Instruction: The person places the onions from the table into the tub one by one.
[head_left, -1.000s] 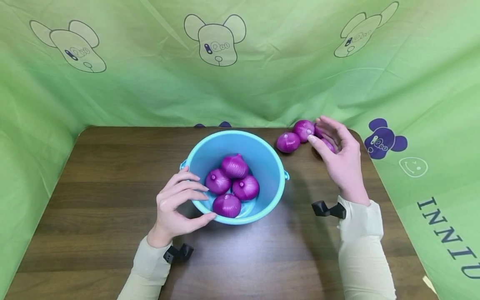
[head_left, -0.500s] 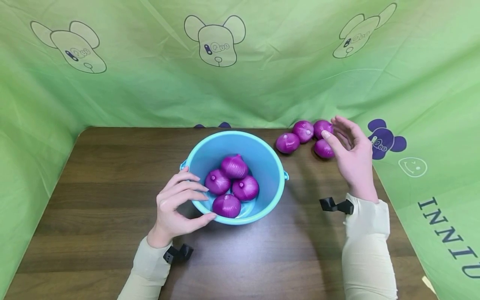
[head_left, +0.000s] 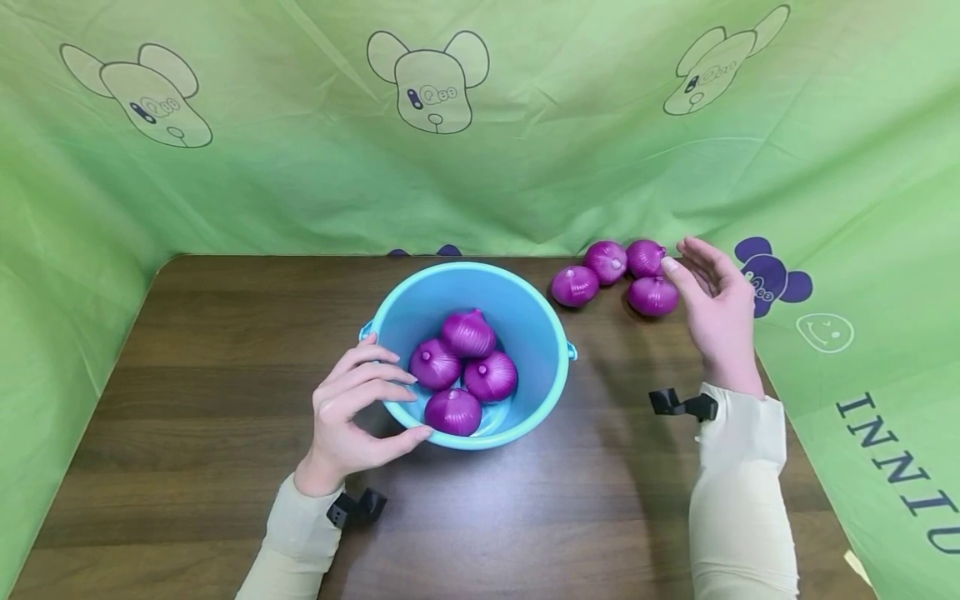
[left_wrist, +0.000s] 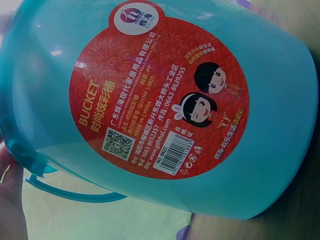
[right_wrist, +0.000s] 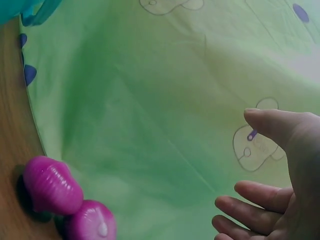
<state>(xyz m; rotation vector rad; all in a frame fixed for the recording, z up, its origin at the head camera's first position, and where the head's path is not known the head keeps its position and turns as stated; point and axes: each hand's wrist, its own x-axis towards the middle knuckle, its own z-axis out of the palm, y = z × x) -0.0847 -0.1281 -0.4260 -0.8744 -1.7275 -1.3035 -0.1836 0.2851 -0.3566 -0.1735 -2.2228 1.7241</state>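
Note:
A light-blue bucket point(head_left: 555, 392) stands on the table with several purple onions point(head_left: 491, 375) inside it. My left hand point(head_left: 356, 408) holds its rim at the near left, with fingertips over the edge and the thumb along the front of the rim. The left wrist view looks at the bucket's side with its red label point(left_wrist: 160, 100). More purple onions point(head_left: 652, 296) sit in a cluster at the table's back right. My right hand point(head_left: 716, 308) is raised just right of that cluster, thumb and fingers spread apart with nothing between them. In the right wrist view its fingers point(right_wrist: 250, 215) are relaxed.
A brown wooden table point(head_left: 187, 400) carries everything. Green printed cloth point(head_left: 300, 183) rises behind it and along both sides, close to the back-right onions. The bucket's handle point(left_wrist: 80, 192) hangs at its side.
My right hand has moved to the right, away from over the onion cluster, uncovering the onions there. The left hand and the bucket have stayed in place.

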